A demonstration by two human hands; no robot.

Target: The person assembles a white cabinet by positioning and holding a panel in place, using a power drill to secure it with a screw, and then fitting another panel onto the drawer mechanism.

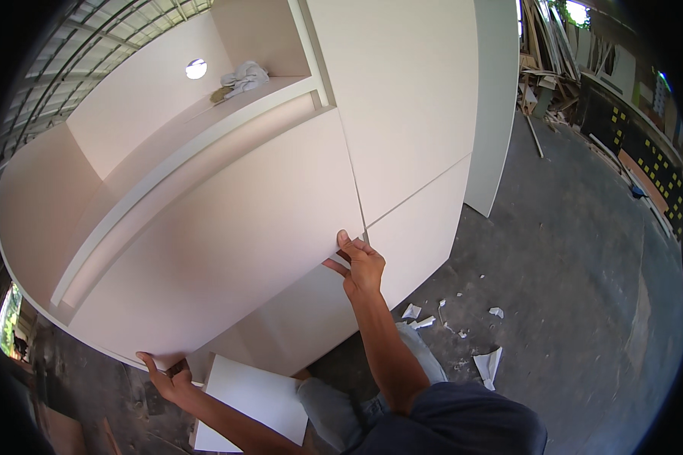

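A wide white cabinet front panel spans the lower part of a large white cabinet. My right hand grips its lower right corner, with the thumb on the face and the fingers curled under the edge. At the lower left corner, my left hand holds the same edge, thumb against the face and the other fingers partly hidden behind it. Beneath the panel, a lower cabinet surface shows in shadow. A loose white board lies below, between my left forearm and my knee.
Above the panel is a cabinet shelf with a crumpled grey cloth on it. Tall white doors stand to the right. Torn white scraps litter the dark floor. Stacked boards and offcuts lean at the far right.
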